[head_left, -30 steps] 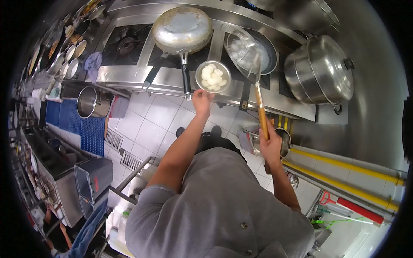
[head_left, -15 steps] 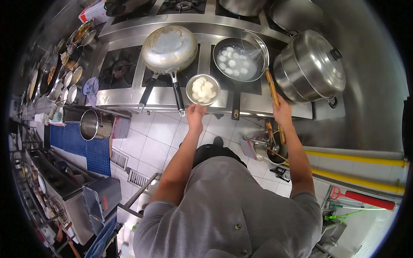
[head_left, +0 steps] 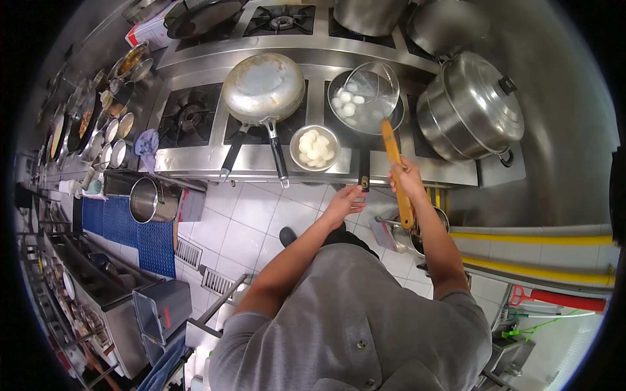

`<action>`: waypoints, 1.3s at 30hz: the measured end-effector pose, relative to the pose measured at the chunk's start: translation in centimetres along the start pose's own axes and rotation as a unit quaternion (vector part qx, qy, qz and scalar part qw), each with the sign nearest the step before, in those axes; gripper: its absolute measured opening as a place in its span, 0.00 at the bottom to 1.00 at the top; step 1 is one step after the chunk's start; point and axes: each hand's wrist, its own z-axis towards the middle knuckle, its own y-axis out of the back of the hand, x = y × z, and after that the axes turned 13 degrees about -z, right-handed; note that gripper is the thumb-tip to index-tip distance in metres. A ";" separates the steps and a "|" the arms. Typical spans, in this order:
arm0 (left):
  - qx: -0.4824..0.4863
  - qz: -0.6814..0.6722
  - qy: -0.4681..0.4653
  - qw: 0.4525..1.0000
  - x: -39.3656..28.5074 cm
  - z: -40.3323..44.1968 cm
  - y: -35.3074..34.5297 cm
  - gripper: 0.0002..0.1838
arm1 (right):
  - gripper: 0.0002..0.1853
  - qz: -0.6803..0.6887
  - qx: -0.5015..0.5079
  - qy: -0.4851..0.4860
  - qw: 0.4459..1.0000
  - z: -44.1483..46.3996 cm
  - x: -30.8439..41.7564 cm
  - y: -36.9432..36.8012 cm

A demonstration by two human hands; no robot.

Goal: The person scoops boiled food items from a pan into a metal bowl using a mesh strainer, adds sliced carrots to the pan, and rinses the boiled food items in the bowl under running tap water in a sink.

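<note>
My right hand (head_left: pixel 405 176) is wrapped round the wooden handle of a wire mesh strainer (head_left: pixel 379 88). The strainer's basket is over and partly in a dark pan (head_left: pixel 338 120) of cloudy liquid, where several round white pieces (head_left: pixel 349 101) float. At the end of the pan's dark handle is my left hand (head_left: pixel 345 201), its fingers apart and nothing seen in them; whether it touches the handle I cannot tell. A steel bowl (head_left: pixel 295 156) heaped with white pieces (head_left: pixel 314 147) stands on the stove's front edge, left of the pan handle.
On the stove (head_left: pixel 195 156), a domed pan (head_left: pixel 264 88) lies upside down over another pan. A large lidded steel pot (head_left: pixel 471 107) stands at the right. Several bowls and pans crowd the far left. An empty-looking steel pot (head_left: pixel 154 201) is at the lower left.
My left hand has left the bowl's edge and moved right to the pan handle's end. The strainer has moved from the pan's right side over its middle, its handle swinging left at the top.
</note>
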 end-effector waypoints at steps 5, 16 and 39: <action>0.056 -0.004 -0.019 0.998 0.2 0.5 0.3 0.22 | 0.12 0.034 0.037 -0.021 0.999 -1.7 0.6 -1.2; 0.044 0.011 -0.012 0.999 -0.3 -0.7 0.7 0.25 | 0.13 0.139 0.039 -0.030 0.989 -2.5 0.5 -3.1; -0.187 0.523 -0.476 0.682 -16.7 12.3 3.0 0.18 | 0.14 0.187 0.105 -0.029 0.976 -1.5 -2.1 0.2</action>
